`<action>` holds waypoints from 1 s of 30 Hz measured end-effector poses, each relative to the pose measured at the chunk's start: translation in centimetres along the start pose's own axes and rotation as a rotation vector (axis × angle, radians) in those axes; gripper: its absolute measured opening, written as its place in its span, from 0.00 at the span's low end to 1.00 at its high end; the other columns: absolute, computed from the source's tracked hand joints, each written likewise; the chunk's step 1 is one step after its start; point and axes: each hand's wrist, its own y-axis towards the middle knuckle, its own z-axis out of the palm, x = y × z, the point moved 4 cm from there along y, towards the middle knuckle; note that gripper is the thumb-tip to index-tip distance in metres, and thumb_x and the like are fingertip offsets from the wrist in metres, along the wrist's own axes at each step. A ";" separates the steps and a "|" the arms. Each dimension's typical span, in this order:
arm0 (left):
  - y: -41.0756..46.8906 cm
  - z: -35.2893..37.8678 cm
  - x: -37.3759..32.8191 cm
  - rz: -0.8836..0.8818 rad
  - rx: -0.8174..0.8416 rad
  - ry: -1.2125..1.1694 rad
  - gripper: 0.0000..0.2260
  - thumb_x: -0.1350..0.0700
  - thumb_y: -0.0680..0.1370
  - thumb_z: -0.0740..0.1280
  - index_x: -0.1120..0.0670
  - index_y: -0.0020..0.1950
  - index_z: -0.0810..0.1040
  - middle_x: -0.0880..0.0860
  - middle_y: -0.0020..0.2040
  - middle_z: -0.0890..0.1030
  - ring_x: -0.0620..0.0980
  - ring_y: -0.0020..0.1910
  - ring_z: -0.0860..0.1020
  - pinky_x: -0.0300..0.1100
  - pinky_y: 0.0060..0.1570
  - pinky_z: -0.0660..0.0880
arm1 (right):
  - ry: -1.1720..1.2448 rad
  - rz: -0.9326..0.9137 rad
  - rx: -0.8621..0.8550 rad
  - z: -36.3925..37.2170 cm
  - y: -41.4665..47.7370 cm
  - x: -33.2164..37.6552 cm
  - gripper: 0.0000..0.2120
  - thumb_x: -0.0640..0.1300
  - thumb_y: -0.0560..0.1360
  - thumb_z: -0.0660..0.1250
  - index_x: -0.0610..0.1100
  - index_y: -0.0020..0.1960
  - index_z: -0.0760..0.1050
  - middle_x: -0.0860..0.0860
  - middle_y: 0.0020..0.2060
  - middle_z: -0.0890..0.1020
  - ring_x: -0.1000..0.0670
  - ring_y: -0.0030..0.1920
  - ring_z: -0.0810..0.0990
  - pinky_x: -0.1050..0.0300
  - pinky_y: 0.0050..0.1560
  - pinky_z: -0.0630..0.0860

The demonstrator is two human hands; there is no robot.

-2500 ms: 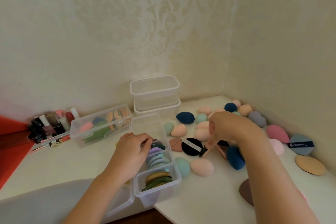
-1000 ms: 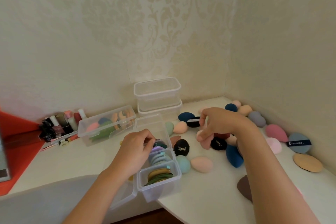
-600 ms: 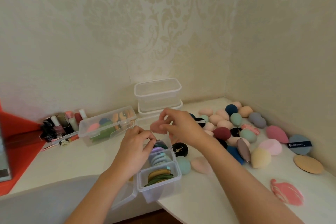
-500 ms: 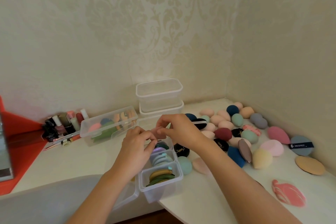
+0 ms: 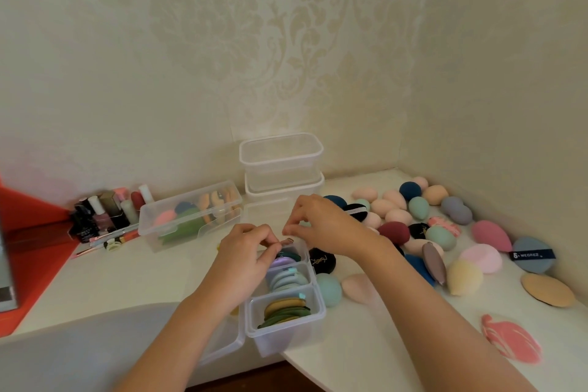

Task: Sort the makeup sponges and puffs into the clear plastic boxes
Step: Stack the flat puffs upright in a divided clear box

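At the far left a red surface (image 5: 28,251) meets the white tabletop (image 5: 127,277), and a group of small cosmetic bottles (image 5: 105,213) stands against the wall. Beside them lies a long clear box (image 5: 149,226) with pink, green and orange sponges inside. Behind it, toward the corner, two empty clear boxes (image 5: 280,165) are stacked. In the middle, at the front edge of the tabletop, stands the divided box (image 5: 286,337). Thin round puffs stand on edge in its three compartments: mustard and olive in the near one, pale blue in the middle one, dark green and lilac in the far one. The left hand (image 5: 245,258) is over the far compartment with curled fingers, and the right hand (image 5: 321,226) is opposite it. The fingertips of both pinch a small dusty-pink puff (image 5: 288,240) just above that compartment, and the hands hide most of it. Just right of the box lie a black puff with a gold logo (image 5: 322,260), a teal sponge (image 5: 329,289) and a pale pink sponge (image 5: 359,288). Farther right a heap of egg-shaped sponges (image 5: 418,207) spreads toward the corner. After it come a blue puff with a ribbon (image 5: 533,259), a flat tan puff (image 5: 547,289) and, near the front, a pink marbled puff (image 5: 510,342).
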 end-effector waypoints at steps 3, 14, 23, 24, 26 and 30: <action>0.1 0.0 0.1 0.004 0.022 -0.004 0.04 0.52 0.77 0.64 0.43 0.43 0.74 0.47 0.51 0.74 0.45 0.55 0.71 0.46 0.61 0.68 | -0.003 0.121 -0.128 -1.5 -0.1 -2.0 0.09 0.44 0.77 0.63 0.43 0.51 0.81 0.52 0.44 0.80 0.52 0.45 0.76 0.59 0.46 0.70; 0.1 0.0 0.0 0.028 0.021 -0.002 0.06 0.53 0.77 0.64 0.41 0.44 0.74 0.45 0.51 0.74 0.43 0.52 0.73 0.40 0.57 0.69 | -0.227 0.236 0.112 1.2 0.1 -4.7 0.13 0.41 0.77 0.63 0.50 0.57 0.80 0.50 0.48 0.82 0.52 0.42 0.77 0.60 0.40 0.72; 0.1 0.1 0.1 0.028 0.030 -0.004 0.06 0.54 0.78 0.63 0.43 0.51 0.76 0.45 0.53 0.73 0.39 0.52 0.72 0.34 0.56 0.66 | -0.342 0.185 0.272 2.8 -0.1 -4.2 0.12 0.37 0.78 0.58 0.40 0.59 0.73 0.45 0.56 0.67 0.47 0.42 0.72 0.54 0.44 0.71; 0.1 0.1 0.1 0.026 0.032 -0.002 0.06 0.53 0.78 0.63 0.42 0.51 0.76 0.45 0.53 0.73 0.40 0.53 0.72 0.35 0.57 0.66 | -0.316 0.186 0.239 2.6 -0.1 -4.1 0.10 0.36 0.77 0.58 0.40 0.57 0.72 0.45 0.55 0.68 0.46 0.43 0.72 0.52 0.44 0.71; 0.1 0.2 0.1 0.021 0.038 0.002 0.06 0.53 0.78 0.63 0.41 0.49 0.75 0.46 0.53 0.72 0.41 0.54 0.72 0.38 0.59 0.68 | -0.259 0.181 0.168 2.2 -0.2 -3.9 0.07 0.36 0.76 0.61 0.41 0.54 0.70 0.46 0.52 0.68 0.45 0.44 0.74 0.50 0.46 0.73; 0.1 0.2 0.0 0.012 0.047 0.024 0.05 0.52 0.78 0.62 0.41 0.48 0.73 0.46 0.54 0.71 0.44 0.55 0.72 0.42 0.61 0.69 | -0.153 0.193 0.098 1.2 -0.7 -4.0 0.05 0.39 0.74 0.66 0.42 0.48 0.72 0.48 0.47 0.73 0.48 0.44 0.73 0.56 0.43 0.69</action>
